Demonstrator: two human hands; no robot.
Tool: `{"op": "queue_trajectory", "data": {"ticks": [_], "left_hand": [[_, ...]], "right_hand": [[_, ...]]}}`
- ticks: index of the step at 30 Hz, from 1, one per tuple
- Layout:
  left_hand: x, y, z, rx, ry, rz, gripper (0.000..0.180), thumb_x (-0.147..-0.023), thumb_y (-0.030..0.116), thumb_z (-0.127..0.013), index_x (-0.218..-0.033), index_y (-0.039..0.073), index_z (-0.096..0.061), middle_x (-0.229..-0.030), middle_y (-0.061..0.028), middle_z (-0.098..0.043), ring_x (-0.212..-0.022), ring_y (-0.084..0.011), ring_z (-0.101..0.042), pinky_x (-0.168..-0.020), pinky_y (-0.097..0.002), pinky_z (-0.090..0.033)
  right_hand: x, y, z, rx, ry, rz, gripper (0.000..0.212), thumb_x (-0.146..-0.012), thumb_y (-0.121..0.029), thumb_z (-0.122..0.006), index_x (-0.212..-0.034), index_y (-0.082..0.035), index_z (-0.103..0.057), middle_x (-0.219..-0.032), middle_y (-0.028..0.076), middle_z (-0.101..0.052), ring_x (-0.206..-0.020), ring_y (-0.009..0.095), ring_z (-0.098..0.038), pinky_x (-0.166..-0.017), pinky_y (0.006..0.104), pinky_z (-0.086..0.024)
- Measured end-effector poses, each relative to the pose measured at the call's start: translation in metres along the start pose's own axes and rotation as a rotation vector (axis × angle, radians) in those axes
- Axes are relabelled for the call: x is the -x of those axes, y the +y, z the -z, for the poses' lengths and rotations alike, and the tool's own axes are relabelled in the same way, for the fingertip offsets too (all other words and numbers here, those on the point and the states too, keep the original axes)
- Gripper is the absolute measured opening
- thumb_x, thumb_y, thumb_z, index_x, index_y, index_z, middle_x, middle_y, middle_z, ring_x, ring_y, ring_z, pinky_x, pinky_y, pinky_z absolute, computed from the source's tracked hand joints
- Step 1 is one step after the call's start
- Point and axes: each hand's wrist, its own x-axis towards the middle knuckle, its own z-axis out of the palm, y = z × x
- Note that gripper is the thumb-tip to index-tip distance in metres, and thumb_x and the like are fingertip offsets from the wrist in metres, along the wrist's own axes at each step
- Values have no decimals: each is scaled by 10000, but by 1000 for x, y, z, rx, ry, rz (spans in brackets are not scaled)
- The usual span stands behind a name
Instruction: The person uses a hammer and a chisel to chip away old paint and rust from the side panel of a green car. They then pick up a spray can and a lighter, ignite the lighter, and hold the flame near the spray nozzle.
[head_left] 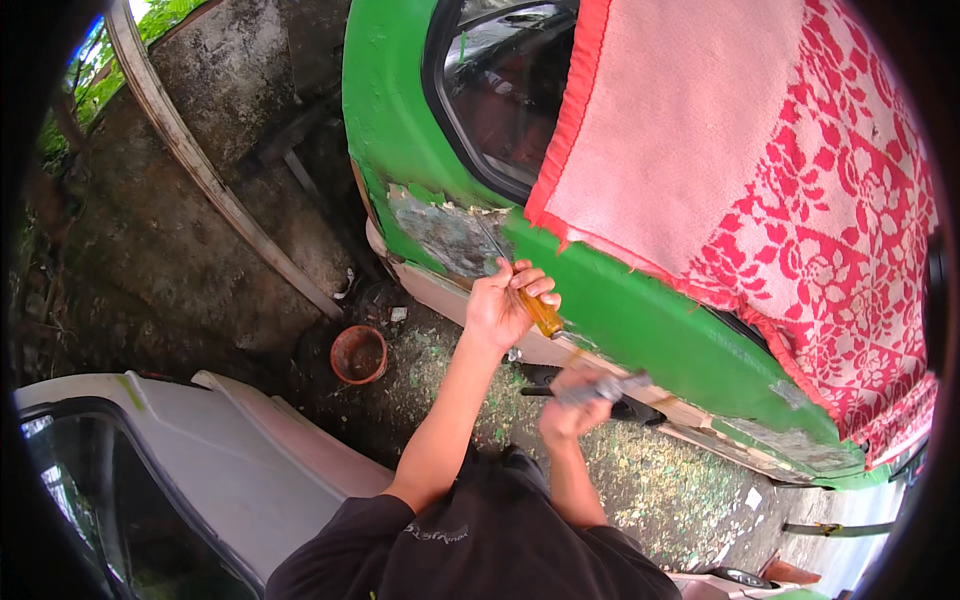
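Note:
My left hand (503, 312) is closed round the amber handle of a screwdriver (541, 314). The screwdriver's thin metal shaft slants up and left, its tip at a bare grey patch (447, 235) on the green car body (640, 310). Paint is chipped and lifting along that patch's upper edge. Lower and to the right, my right hand (575, 410) grips a grey metal tool (603, 388). Motion smears this tool, so its exact kind does not show. It is apart from the screwdriver's handle end.
A pink and red floral blanket (690, 130) drapes over the car beside its dark window (508, 90). On the ground stands a reddish bucket (358, 355). A pale car (250, 440) is close at left. Paint flakes (660, 480) litter the ground.

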Motion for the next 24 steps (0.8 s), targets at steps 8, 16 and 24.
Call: {"op": "queue_trajectory", "data": {"ticks": [8,16,24], "left_hand": [[0,2,0,-11,8,49,328,-972,404,-475,-864,95,-505,-686,23,-410,-711,-170,-430,-756,-360,-364],[-6,0,2,-5,16,-2,321,-978,393,-463,-865,96,-506,-684,20,-412,-715,-179,-429,-755,-371,-368],[-14,-9,3,-25,-8,-33,333,-993,391,-442,-883,84,-510,-697,10,-418,-733,-185,-441,-768,-388,-374]], "right_hand": [[-2,33,27,217,-46,130,289,-961,-314,-501,-967,-25,-493,-647,37,-474,-485,163,-405,-478,254,-358],[-19,21,14,399,-58,183,353,-967,-355,-495,-753,-77,-459,-594,42,-476,-470,157,-406,-446,324,-297],[-23,26,22,565,-210,161,383,-954,-337,-554,-754,-24,-464,-611,88,-506,-455,203,-454,-442,323,-360]]}}
